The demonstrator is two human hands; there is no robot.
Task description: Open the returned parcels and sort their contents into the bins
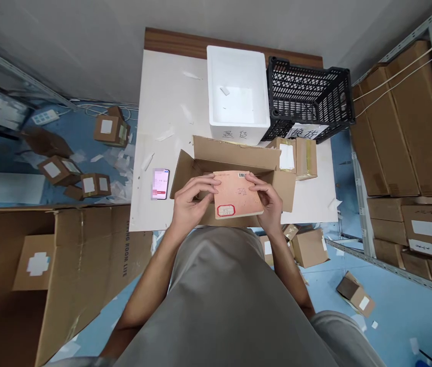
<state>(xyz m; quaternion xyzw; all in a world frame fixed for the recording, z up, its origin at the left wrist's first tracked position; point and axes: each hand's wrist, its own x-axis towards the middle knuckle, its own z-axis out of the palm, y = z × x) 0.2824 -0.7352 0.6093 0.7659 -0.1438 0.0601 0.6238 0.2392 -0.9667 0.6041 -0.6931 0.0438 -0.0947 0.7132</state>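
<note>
I hold a flat orange-pink packet (237,196), with a barcode and a red-framed label, over an open cardboard box (234,155) on the white table (170,102). My left hand (191,200) grips the packet's left edge, fingers curled round it. My right hand (269,199) grips its right edge the same way. The packet hides most of the box's inside.
A pink phone (160,183) lies left of the box. Behind stand a white foam bin (237,94) and a black plastic crate (307,99). A small taped box (300,158) sits at the right. Small cartons lie on the blue floor, and a big carton (47,265) is at my left. Shelves of boxes (410,153) line the right.
</note>
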